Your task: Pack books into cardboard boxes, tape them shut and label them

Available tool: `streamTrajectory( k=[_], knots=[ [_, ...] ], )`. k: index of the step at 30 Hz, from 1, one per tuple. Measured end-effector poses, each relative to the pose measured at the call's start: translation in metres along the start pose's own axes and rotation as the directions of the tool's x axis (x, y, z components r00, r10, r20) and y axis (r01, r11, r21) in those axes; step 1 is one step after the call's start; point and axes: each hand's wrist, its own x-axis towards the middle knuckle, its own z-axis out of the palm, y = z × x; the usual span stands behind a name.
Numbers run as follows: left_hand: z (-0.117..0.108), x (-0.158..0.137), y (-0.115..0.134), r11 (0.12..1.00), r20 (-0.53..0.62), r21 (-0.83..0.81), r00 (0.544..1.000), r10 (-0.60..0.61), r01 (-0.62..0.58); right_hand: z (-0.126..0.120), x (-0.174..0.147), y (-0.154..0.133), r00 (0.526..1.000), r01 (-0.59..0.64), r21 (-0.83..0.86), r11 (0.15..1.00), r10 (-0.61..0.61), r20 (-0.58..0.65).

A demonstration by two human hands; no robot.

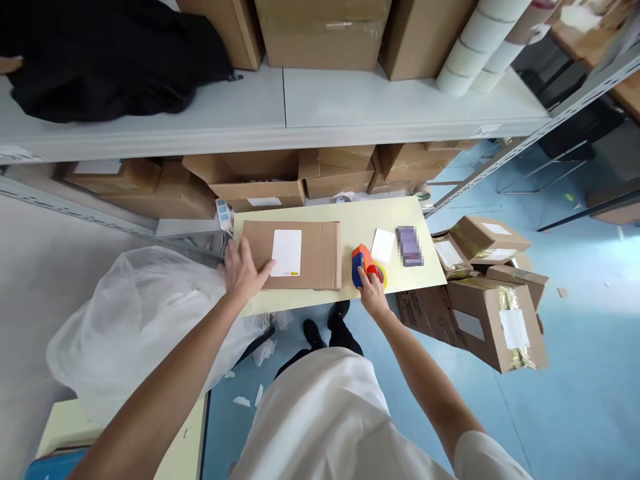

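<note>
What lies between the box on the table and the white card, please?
The head view shows a tape dispenser between them, held in the right hand.

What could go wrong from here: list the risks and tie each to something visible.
The box lies close to the near edge of the table, so a careless pull might tip it off.

The left hand reaches the edge of the white label, which could get scuffed.

The right hand holds the tape dispenser near that table edge too, so a loose grip could drop it.
</note>
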Motion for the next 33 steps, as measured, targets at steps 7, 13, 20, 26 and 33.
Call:
streamTrajectory(
  k=[7, 13, 20, 26, 33],
  knots=[
    [0.035, -0.003, -0.055, 0.836, 0.139, -0.481, 0.964, -0.225, 0.264, 0.012, 0.022, 0.001, 1.000, -0.010, -0.153, 0.988, 0.012, 0.017],
    [0.051, -0.004, -0.077, 0.569, 0.182, -0.769, 0.953, -0.241, 0.290, -0.004, 0.015, -0.025, 0.997, 0.066, 0.024, 0.998, -0.067, 0.032],
    [0.058, -0.014, -0.079, 0.469, 0.211, -0.838, 0.958, -0.194, 0.279, 0.011, 0.023, -0.068, 0.990, 0.087, 0.405, 0.910, -0.123, 0.064],
    [0.034, -0.009, -0.066, 0.417, 0.113, -0.895, 0.984, -0.138, 0.161, -0.038, 0.050, -0.071, 0.977, 0.012, 0.649, 0.761, -0.147, 0.154],
    [-0.007, 0.021, -0.039, 0.428, -0.134, -0.904, 0.957, -0.258, -0.011, -0.115, 0.096, -0.086, 0.994, -0.111, 0.582, 0.805, 0.098, 0.055]
  ],
)
